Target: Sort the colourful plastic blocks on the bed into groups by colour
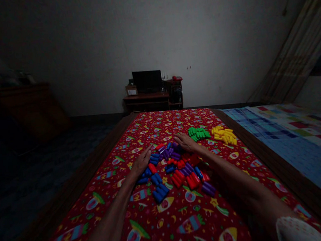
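The blocks [187, 169] are glossy, ridged little tubes in blue, red and purple, scattered across a red rocket-print cloth [84, 214]. Going by clock from that scatter: green pile [198, 133] around 1, yellow pile [224, 135] at 2, monitor [147, 80] near 12. Right forearm [241, 183] cuts in from 4. Left hand [142, 161] is at 10, fingers straight, grip wide. Right hand [185, 142] is at 1, back up; can't tell if it's holding anything.

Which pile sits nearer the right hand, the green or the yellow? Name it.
The green pile: it lies between the right hand and the yellow pile.
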